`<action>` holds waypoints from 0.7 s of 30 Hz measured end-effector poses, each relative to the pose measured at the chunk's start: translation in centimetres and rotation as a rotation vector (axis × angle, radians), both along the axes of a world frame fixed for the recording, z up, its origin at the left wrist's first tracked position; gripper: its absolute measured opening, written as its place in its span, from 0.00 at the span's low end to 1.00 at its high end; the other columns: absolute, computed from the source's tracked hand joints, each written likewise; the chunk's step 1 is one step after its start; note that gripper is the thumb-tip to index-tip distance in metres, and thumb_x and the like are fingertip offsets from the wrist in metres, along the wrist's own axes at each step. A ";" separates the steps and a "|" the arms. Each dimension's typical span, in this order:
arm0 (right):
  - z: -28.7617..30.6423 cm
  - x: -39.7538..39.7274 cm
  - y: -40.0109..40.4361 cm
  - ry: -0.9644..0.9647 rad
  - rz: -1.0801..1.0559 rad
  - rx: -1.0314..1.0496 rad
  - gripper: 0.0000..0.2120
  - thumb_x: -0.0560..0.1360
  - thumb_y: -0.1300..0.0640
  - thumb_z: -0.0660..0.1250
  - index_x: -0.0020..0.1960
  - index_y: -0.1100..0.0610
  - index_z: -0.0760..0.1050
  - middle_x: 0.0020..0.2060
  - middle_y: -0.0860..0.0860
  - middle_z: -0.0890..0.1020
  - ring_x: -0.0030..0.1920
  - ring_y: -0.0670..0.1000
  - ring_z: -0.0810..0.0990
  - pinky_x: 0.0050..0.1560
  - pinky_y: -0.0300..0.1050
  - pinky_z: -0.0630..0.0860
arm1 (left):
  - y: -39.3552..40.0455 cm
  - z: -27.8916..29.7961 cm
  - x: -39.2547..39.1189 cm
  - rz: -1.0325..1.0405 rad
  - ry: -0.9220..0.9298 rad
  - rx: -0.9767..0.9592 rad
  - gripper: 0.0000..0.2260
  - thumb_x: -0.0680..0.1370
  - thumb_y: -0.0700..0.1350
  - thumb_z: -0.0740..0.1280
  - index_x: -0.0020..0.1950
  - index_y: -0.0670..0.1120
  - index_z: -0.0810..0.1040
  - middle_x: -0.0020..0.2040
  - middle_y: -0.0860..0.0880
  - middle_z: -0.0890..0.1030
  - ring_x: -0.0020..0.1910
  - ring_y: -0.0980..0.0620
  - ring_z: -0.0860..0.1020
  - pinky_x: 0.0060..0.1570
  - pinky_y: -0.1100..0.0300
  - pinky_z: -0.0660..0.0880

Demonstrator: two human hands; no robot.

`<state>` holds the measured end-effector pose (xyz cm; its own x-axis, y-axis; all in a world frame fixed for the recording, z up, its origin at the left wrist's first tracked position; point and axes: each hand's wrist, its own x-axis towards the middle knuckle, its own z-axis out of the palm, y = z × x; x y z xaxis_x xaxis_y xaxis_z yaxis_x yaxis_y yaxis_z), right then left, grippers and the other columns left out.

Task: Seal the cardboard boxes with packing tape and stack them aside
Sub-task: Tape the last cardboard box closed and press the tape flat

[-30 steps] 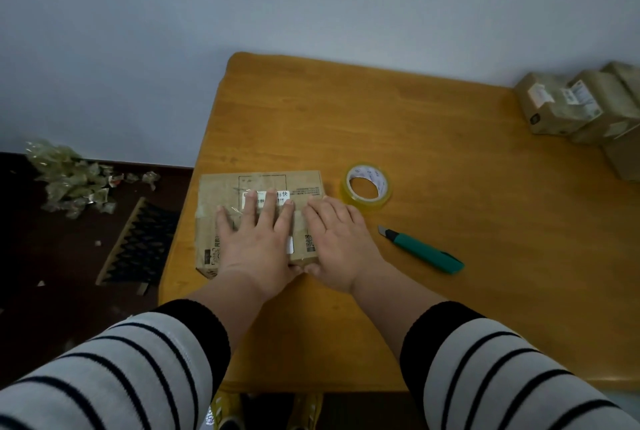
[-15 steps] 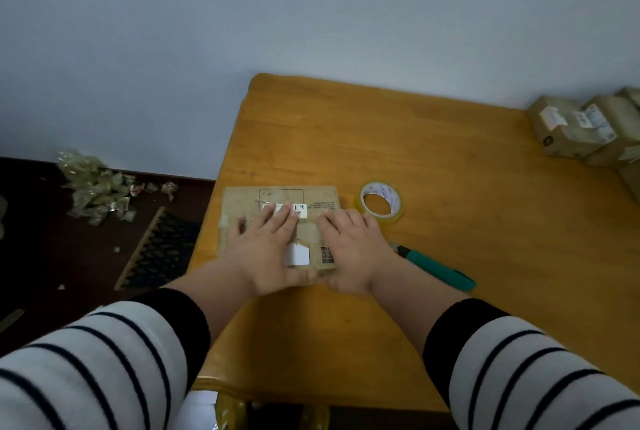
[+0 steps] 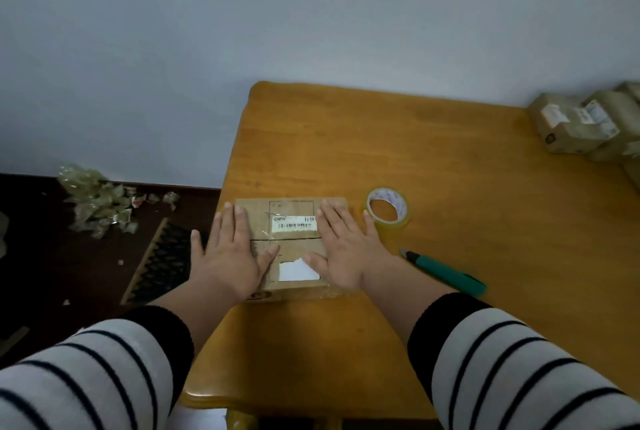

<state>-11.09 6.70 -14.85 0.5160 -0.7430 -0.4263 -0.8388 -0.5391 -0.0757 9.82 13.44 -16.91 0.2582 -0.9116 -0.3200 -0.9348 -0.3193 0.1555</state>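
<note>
A flat brown cardboard box (image 3: 294, 244) lies at the left edge of the wooden table (image 3: 398, 138). It carries a white barcode label and a torn white patch, and clear tape runs across its centre seam. My left hand (image 3: 230, 253) presses flat on the box's left part, fingers spread, with the outer fingers past its left edge. My right hand (image 3: 343, 249) lies flat on the right part. A roll of clear packing tape (image 3: 387, 209) lies just right of the box.
A green utility knife (image 3: 446, 272) lies to the right of my right hand. Several sealed boxes (image 3: 585, 124) are piled at the table's far right. On the dark floor to the left are crumpled tape scraps (image 3: 100, 202) and a patterned mat (image 3: 162, 256).
Both hands have slid apart from the middle of the box top, the left one leftward and the right one rightward, uncovering the barcode label and the white patch. The view has shifted slightly.
</note>
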 end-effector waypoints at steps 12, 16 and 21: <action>1.4 1.0 -2.0 -0.215 -0.209 -0.008 0.34 0.73 0.35 0.54 0.75 0.50 0.62 0.73 0.50 0.64 0.74 0.54 0.60 0.73 0.65 0.50 | -3.2 2.0 1.5 -0.054 0.006 -0.059 0.29 0.79 0.65 0.49 0.78 0.53 0.58 0.80 0.51 0.52 0.77 0.47 0.55 0.74 0.38 0.44; 2.4 -0.5 -3.2 -0.371 -0.468 -0.176 0.17 0.77 0.51 0.59 0.64 0.51 0.75 0.61 0.50 0.75 0.64 0.54 0.71 0.68 0.55 0.60 | -4.9 4.4 1.3 -0.083 -0.072 -0.202 0.23 0.79 0.63 0.55 0.69 0.55 0.69 0.73 0.50 0.63 0.73 0.44 0.59 0.73 0.38 0.48; 1.1 -5.3 -4.6 -0.062 -0.501 -0.054 0.24 0.75 0.55 0.58 0.71 0.51 0.67 0.72 0.51 0.67 0.72 0.55 0.63 0.71 0.59 0.58 | -6.8 6.1 -1.2 -0.043 0.019 -0.335 0.18 0.81 0.57 0.55 0.70 0.55 0.69 0.74 0.49 0.62 0.74 0.45 0.57 0.73 0.40 0.49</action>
<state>-16.36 2.10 -13.75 0.1130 -0.9260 -0.3601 -0.9903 -0.0757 -0.1161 8.63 6.67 -10.80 0.2142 -0.9768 -0.0049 -0.9421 -0.2079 0.2630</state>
